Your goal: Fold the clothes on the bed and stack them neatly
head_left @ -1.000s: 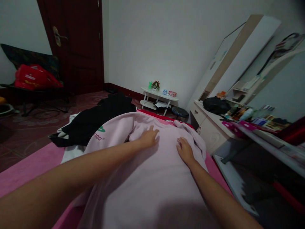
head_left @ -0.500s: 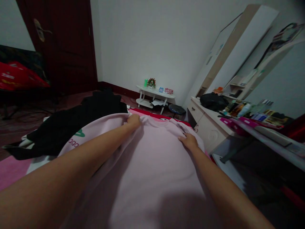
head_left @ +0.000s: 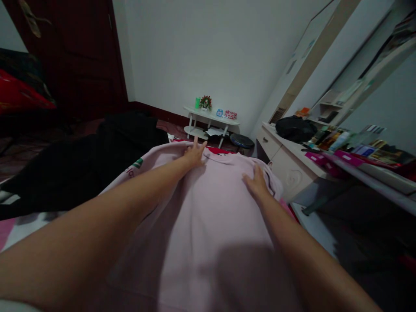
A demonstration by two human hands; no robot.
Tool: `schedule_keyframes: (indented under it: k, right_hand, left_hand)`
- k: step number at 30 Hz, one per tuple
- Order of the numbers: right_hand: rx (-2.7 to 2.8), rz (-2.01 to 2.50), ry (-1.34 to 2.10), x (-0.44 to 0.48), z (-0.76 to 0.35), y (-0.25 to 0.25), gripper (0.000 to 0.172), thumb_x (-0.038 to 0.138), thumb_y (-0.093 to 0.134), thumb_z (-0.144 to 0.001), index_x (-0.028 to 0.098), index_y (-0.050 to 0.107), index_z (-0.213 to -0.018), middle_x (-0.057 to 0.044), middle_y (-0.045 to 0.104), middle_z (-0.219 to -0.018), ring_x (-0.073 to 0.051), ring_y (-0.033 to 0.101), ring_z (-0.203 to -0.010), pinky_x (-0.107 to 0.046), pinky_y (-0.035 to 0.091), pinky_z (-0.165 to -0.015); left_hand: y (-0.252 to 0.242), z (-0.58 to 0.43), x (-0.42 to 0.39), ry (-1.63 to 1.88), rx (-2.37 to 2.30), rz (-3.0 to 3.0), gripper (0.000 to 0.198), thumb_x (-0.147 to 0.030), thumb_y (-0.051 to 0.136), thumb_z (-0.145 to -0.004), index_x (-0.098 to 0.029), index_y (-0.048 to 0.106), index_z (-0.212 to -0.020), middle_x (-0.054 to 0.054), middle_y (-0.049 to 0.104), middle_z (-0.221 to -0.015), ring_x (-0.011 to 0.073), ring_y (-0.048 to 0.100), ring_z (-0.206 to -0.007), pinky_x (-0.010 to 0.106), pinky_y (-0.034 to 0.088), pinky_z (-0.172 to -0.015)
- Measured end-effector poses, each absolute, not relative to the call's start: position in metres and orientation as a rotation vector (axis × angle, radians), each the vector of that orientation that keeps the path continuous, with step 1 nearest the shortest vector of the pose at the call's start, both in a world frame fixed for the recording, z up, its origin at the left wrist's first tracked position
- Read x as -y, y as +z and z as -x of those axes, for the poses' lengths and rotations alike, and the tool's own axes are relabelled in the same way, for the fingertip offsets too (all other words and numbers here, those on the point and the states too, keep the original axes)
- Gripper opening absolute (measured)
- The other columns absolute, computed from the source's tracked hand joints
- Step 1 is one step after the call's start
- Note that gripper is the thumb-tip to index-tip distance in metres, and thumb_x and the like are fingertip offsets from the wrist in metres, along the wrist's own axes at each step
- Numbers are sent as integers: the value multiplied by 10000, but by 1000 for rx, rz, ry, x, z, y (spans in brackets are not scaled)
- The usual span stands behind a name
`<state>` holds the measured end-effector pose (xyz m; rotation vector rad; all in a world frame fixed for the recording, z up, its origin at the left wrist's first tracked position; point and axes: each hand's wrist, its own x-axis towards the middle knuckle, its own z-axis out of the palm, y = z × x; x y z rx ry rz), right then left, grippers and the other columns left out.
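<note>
A pale pink shirt [head_left: 224, 208] lies spread in front of me, its neckline at the far end. Green and dark red print shows on its left side, partly behind my forearm. My left hand [head_left: 195, 156] rests on the shirt left of the neckline, fingers spread. On the other side of the neckline, my right hand [head_left: 256, 182] touches the cloth near the right shoulder, thumb and fingers apart. Both hands are open. A black garment [head_left: 126, 134] lies to the left of the shirt.
Beyond the shirt stands a small white table [head_left: 211, 116] with a flower ornament. A round dark stool [head_left: 242, 141] is beside it. At the right is a pale dresser [head_left: 286, 162] with a black bag [head_left: 295, 128] and bottles. A dark red door [head_left: 71, 56] is at the left.
My fingers have let go of the cloth on both sides and spread out. The left shirt edge has moved inward, so less of the print shows. The view has shifted slightly.
</note>
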<state>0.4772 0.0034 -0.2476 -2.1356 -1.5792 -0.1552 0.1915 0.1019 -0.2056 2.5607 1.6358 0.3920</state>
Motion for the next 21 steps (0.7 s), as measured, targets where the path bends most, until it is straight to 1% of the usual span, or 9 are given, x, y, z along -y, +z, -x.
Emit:
schedule_keyframes:
  k: [3,6,10,13,15,17,18,20,21]
  right_hand:
    - [1832,2288,-72,7,-459,-270,639,552,364,-903,249,311,-1463,-83,236,-1554,-313,213,-1407,-526,206,-1104]
    - [1934,2456,-26,14,-451,-274,601,574,176,-944,318,237,-1485,-32,171,-1577,-300,86,-1442,-568,134,-1112]
    - [1948,2523,-28,29,-447,-268,626,582,121,-944,305,166,-1504,-31,132,-1586,-276,79,-1446,-538,161,-1116]
    - [1947,2531,-34,48,-440,-267,621,563,126,-949,292,162,-1506,-37,134,-1585,-269,107,-1442,-532,176,-1113]
    - [1924,2555,-36,61,-432,-267,611,545,133,-953,288,168,-1506,-40,132,-1585,-272,122,-1439,-534,190,-1107]
    - [1883,2586,-48,73,-423,-267,599,521,135,-958,279,176,-1505,-46,136,-1584,-276,132,-1436,-535,197,-1102]
    - [1862,2597,-58,79,-419,-267,593,508,136,-961,274,181,-1505,-50,141,-1583,-277,137,-1434,-534,197,-1101]
    - [1829,2603,-78,87,-413,-267,587,494,142,-965,266,192,-1503,-56,153,-1580,-284,144,-1431,-534,193,-1101]
    - [1820,2598,-88,90,-410,-267,586,494,145,-965,264,199,-1502,-57,161,-1578,-287,146,-1430,-532,189,-1103]
  left_hand:
    - [-235,-188,-83,199,-1543,-2584,678,-544,493,-863,-226,329,-1439,191,154,-1548,454,274,-1342,625,270,-1012]
    - [-247,-178,-59,132,-1470,-2629,603,-532,328,-935,-189,345,-1431,181,243,-1527,374,207,-1399,584,173,-1087]
    - [-243,-162,-18,89,-1390,-2667,617,-473,351,-944,-100,316,-1434,209,228,-1526,344,194,-1410,508,183,-1116]
    - [-231,-151,25,62,-1255,-2689,504,-318,430,-922,-54,431,-1352,226,336,-1471,332,284,-1374,461,266,-1092]
    - [-211,-144,62,12,-1135,-2692,364,-220,487,-874,-80,585,-1196,195,539,-1313,303,479,-1236,401,387,-1008]
    - [-180,-137,109,20,-969,-2633,240,-183,530,-837,-141,683,-1017,110,690,-1061,236,635,-988,316,481,-862]
    - [-161,-133,134,73,-849,-2585,235,-188,521,-850,-193,687,-1016,44,711,-1002,177,653,-917,253,488,-816]
    - [-121,-127,183,373,-528,-2140,248,-263,471,-914,-169,697,-957,40,719,-881,138,660,-793,217,493,-731]
    - [-103,-125,204,383,-460,-1953,293,-343,468,-924,-173,705,-905,34,714,-797,132,653,-717,211,492,-659]
